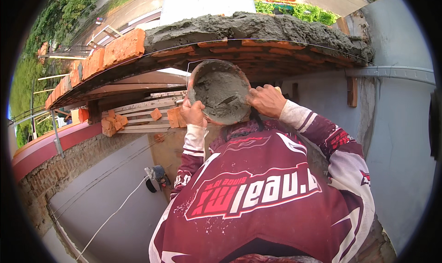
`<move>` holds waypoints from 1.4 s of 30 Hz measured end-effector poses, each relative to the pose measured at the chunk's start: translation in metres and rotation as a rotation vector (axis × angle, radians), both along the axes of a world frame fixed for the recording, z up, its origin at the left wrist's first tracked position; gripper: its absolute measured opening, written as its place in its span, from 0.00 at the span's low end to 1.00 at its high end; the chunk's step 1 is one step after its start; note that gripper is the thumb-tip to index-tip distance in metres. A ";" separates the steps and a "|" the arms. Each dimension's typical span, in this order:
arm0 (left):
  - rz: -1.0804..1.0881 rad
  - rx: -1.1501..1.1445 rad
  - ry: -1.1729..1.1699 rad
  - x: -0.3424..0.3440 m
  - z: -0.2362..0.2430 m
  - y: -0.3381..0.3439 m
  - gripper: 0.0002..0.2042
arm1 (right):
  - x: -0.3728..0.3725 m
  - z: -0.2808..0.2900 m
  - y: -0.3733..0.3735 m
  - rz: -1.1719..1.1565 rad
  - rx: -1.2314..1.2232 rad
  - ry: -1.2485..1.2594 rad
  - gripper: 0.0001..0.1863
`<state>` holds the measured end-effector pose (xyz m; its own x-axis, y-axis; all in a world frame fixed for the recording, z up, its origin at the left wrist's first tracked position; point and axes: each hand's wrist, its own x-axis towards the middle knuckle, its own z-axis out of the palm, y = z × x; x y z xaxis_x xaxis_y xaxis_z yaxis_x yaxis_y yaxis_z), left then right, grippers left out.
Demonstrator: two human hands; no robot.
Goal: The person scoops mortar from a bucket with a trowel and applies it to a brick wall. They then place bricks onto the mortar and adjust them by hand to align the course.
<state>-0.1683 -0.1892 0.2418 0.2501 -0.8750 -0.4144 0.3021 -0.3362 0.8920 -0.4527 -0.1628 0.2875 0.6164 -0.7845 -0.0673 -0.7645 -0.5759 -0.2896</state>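
Brick wall, topped with grey mortar, orange bricks

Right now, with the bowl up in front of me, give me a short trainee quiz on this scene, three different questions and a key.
1. True or false: the bowl is empty.
2. Which hand has its grip on the trowel, left or right?
3. Fill in: the row of orange bricks meets the thick mortar band at the band's ____ end.

Key:
1. False; it holds a grey mix.
2. The right hand; the left hand holds the bowl's edge.
3. Left.
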 end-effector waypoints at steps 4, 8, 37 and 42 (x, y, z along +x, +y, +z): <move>-0.040 -0.049 -0.052 -0.011 0.005 0.004 0.30 | -0.009 0.010 -0.016 -0.148 0.063 0.063 0.09; -0.065 -0.110 -0.146 -0.019 0.002 -0.002 0.30 | 0.025 0.005 -0.030 -0.185 0.411 0.109 0.11; -0.061 0.178 0.011 0.017 -0.035 -0.004 0.11 | -0.175 0.159 0.092 -0.987 0.587 -1.223 0.18; 0.001 0.154 -0.006 0.027 -0.037 -0.003 0.09 | -0.246 0.123 0.088 -1.213 0.451 -1.910 0.24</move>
